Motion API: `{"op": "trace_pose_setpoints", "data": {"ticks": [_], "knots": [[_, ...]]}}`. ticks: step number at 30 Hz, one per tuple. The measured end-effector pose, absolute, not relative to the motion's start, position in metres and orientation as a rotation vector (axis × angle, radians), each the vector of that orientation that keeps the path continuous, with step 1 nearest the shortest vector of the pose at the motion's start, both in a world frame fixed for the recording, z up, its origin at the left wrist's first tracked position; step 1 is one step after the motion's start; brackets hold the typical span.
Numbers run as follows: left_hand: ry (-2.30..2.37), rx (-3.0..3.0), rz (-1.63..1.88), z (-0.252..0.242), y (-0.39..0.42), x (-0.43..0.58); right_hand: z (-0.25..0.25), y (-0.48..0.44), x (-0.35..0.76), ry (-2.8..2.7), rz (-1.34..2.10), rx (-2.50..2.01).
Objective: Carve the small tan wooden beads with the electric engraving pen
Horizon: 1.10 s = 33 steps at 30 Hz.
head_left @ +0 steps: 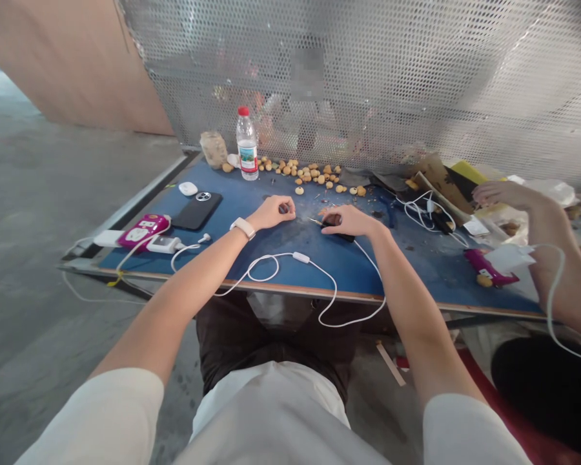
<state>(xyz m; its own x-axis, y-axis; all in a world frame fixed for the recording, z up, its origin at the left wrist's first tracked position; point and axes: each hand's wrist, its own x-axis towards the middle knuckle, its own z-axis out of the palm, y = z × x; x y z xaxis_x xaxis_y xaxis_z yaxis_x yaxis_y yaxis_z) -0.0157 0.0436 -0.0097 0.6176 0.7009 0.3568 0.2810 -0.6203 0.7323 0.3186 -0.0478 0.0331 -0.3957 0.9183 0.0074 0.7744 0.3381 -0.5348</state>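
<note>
My left hand [272, 212] rests on the blue table [252, 258], fingers curled into a pinch around something too small to name. My right hand [346, 221] lies a little to its right, closed over a black tool [343, 235] whose thin metal tip [314, 221] points left toward the left hand. A white cable [300, 258] trails from under the right hand across the table and over its front edge. A pale watch [243, 227] sits on my left wrist.
A water bottle [246, 143] and several small tan round pieces [314, 174] stand at the back by the perforated metal screen. A black phone [197, 210], a pink power strip [142, 232] and a white charger lie left. Another person's arm [552, 239] reaches in at right.
</note>
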Motion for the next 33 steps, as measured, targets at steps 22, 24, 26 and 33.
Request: {"op": "trace_pose_setpoints", "data": {"ticks": [22, 24, 26, 33], "knots": [[0.795, 2.243, 0.809, -0.006, 0.042, -0.018, 0.049, -0.085, 0.235, -2.492, 1.161, -1.095], [0.793, 2.239, 0.813, -0.006, 0.042, -0.018, 0.046, -0.087, 0.23, -2.487, 1.188, -1.089], [0.789, 2.23, 0.812, -0.006, 0.042, -0.017, 0.044, -0.088, 0.23, -2.461, 1.197, -1.112], [0.703, 2.176, 0.79, -0.005, 0.041, -0.018, 0.045, -0.082, 0.231, -2.43, 1.26, -1.319]]}}
